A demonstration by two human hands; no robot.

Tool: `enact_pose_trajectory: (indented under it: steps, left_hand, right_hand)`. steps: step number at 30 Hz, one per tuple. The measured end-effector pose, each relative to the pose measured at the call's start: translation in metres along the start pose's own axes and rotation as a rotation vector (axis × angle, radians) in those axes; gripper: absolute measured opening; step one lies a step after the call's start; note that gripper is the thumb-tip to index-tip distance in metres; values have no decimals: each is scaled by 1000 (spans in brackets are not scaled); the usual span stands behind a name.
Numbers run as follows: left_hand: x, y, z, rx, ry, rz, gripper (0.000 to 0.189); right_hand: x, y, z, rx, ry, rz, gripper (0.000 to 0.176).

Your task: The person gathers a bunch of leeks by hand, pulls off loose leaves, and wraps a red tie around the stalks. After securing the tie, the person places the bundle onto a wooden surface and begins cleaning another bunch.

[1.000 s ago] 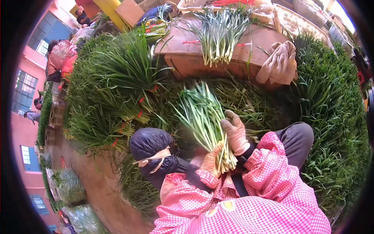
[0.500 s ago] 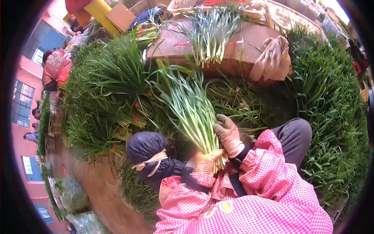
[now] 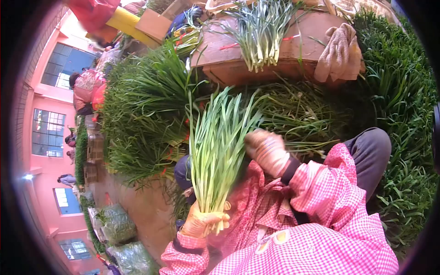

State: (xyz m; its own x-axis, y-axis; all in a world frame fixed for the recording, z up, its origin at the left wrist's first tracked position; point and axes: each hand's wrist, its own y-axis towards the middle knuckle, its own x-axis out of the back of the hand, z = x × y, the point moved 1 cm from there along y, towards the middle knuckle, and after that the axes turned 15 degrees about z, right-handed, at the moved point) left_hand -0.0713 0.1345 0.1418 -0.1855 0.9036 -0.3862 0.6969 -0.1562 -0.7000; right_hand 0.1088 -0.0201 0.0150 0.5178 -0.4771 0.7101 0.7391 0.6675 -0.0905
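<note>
My left hand (image 3: 204,221), in a tan work glove, is wrapped round the pale stem ends of a bunch of green garlic (image 3: 213,160). The bunch stands nearly upright in the view, its long flat leaves fanning upward. To the right of the leaves is my gloved right hand (image 3: 268,153), apart from the stems. Motion blurs its fingers, and whether anything is in them does not show. In front of me another bunch of green garlic (image 3: 263,39) lies on a brown board-topped stand (image 3: 220,55), across a red-and-white strip (image 3: 229,46).
A pair of cloth gloves (image 3: 339,52) hangs over the stand's right edge. Piled greens (image 3: 146,91), some tied with red bands, rise at left; more greens (image 3: 403,114) lie at right. Loose leaves (image 3: 298,117) cover the ground ahead. Other people (image 3: 87,89) are in the left background.
My left hand has moved left and down with the bunch, which has turned more upright. My right hand has come away from the stems and shifted slightly up. The view has tilted.
</note>
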Motion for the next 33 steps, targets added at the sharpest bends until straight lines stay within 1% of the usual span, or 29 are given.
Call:
enact_pose_trajectory:
  steps: [1, 2, 3, 4, 5, 7, 9, 10, 11, 13, 14, 16, 17, 19, 21, 22, 23, 25, 26, 29, 30, 31, 32, 33]
  left_hand:
    - [3, -7, 0, 0, -3, -2, 50]
    - [7, -15, 0, 12, -9, 0, 50]
    - [9, -21, 0, 0, -6, -10, 50]
    - [10, -26, 1, -11, -5, -19, 49]
    - [12, -32, 2, -19, -3, -26, 48]
    - [22, -39, 7, -28, 17, -35, 51]
    - [25, -43, 9, -24, 45, -37, 53]
    - [26, -45, 10, -36, 64, -56, 53]
    - [28, -47, 10, -20, 64, -51, 53]
    - [32, -51, 8, 2, 71, -44, 52]
    - [29, -51, 10, -80, 75, -65, 52]
    - [32, -55, 13, -82, 103, -71, 53]
    - [35, -57, 15, -80, 111, -78, 53]
    - [36, -59, 18, -81, 94, -78, 53]
    - [35, -60, 21, -88, 78, -81, 52]
    - [36, -60, 22, -86, 71, -65, 52]
    - [37, -59, 22, -88, 67, -45, 51]
    - [36, -56, 22, -86, 59, -24, 50]
    - [35, -56, 21, -84, 54, -24, 50]
    - [34, -55, 19, -59, 63, -3, 46]
    - [32, -54, 17, -49, 59, -3, 45]
    - [32, -54, 16, -41, 59, 1, 44]
    - [47, -54, 22, -24, 79, 33, 55]
    - [47, -54, 20, -13, 79, 24, 55]
  right_hand:
    - [-12, 6, -23, 29, 78, -242, 17]
    - [-10, 9, -48, -100, 249, -214, 16]
    - [-5, 11, -72, -151, 497, -316, 16]
    - [7, 9, -93, -307, 512, -237, 15]
    - [4, 8, -120, -352, 238, -265, 15]
    - [27, 4, -122, -571, -124, 75, 17]
    - [28, -6, -89, -212, -3, -235, 18]
    - [30, -3, -66, -23, 208, -331, 17]
    - [37, -3, -47, 31, 282, -243, 18]
    - [38, 0, -30, -166, 723, 74, 23]
    - [35, -2, -32, -134, 737, -8, 23]
    - [29, -5, -36, -72, 762, -169, 24]
    - [25, -8, -34, 36, 914, -220, 26]
    - [48, -11, -8, 292, 569, -315, 36]
    - [41, -12, 8, 316, 615, -136, 47]
    - [37, -12, 12, 387, 316, -149, 52]
    - [34, -13, 20, 333, 244, -62, 52]
    - [28, -13, 28, 390, 100, -55, 49]
    - [29, -12, 33, 471, 73, -161, 38]
    - [31, -3, 44, 477, -99, -65, 26]
    - [32, -3, 47, 493, -142, -75, 18]
    - [35, -7, 50, 495, -150, -61, 18]
    - [41, -15, 54, 495, -161, -49, 18]
    - [48, -22, 56, 494, -171, -33, 19]
